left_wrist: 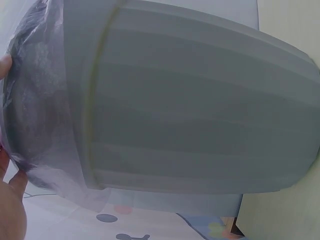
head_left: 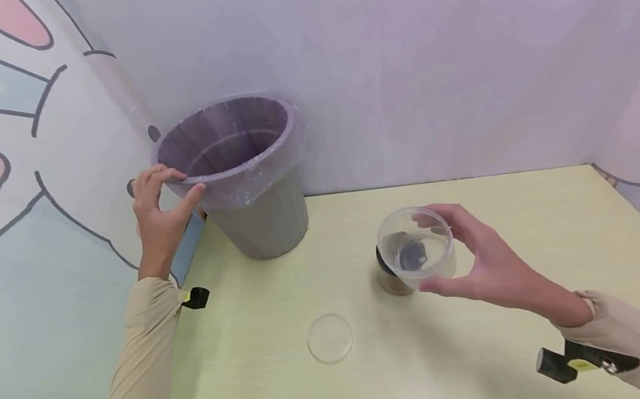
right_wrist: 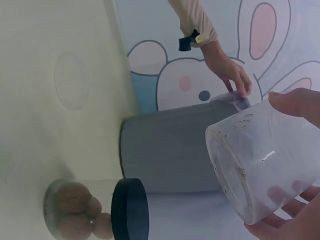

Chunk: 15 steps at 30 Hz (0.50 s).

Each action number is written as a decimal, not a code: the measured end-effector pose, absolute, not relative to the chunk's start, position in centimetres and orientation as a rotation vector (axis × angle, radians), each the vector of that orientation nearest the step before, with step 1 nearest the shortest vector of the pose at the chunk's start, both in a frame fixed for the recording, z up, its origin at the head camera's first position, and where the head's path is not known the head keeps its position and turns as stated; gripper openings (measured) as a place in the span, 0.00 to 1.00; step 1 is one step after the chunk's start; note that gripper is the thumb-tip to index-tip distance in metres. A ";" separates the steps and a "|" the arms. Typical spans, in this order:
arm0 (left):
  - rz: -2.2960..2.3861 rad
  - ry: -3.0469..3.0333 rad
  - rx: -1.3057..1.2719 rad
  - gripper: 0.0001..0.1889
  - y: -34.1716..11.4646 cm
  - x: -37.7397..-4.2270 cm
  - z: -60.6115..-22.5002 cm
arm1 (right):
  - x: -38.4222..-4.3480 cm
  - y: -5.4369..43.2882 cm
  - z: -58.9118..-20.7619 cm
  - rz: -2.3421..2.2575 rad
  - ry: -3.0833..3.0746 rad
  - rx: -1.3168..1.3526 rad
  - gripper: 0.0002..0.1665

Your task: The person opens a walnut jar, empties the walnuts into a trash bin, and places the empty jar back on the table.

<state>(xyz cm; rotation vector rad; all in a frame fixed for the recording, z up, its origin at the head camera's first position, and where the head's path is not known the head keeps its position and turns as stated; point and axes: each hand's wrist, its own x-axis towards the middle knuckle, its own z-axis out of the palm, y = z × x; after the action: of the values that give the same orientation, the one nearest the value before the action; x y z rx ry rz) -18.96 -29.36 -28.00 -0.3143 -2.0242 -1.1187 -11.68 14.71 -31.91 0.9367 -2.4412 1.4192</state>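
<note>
My left hand (head_left: 159, 221) pinches the near left rim of a grey trash bin (head_left: 266, 222), thumb outside and fingers over the edge. A clear plastic bag (left_wrist: 42, 100) lines the bin and folds down over its rim. In my right hand (head_left: 484, 266) is a clear plastic tub (right_wrist: 270, 155), gripped by its side between thumb and fingers, above the table. Small dark specks mark the tub's base in the right wrist view. Behind the tub in the head view, and partly hidden by it, stands a clear jar (right_wrist: 105, 200) with a black lid and several brown round nuts inside.
A clear round lid (head_left: 330, 338) lies flat on the pale yellow table (head_left: 270, 389), between the bin and the jar. A plain wall (head_left: 429, 68) rises behind the table, and a wall with cartoon rabbits (head_left: 26, 272) runs along the left.
</note>
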 end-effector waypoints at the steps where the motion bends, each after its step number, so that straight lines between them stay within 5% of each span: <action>1: -1.121 -2.023 -0.313 0.15 -29.3 -19.0 -28.0 | -11.6 14.7 -32.1 1.430 -2.440 0.938 0.53; 15: -1.132 -2.036 -0.298 0.15 -29.2 -18.9 -27.8 | -10.5 15.2 -34.1 1.631 -2.435 0.942 0.51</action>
<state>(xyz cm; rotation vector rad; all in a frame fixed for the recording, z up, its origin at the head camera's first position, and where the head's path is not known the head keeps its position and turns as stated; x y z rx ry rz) -18.89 -29.19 -27.82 -0.2982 -2.0360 -1.1320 -10.54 15.22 -34.05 0.9418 -2.4353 1.6307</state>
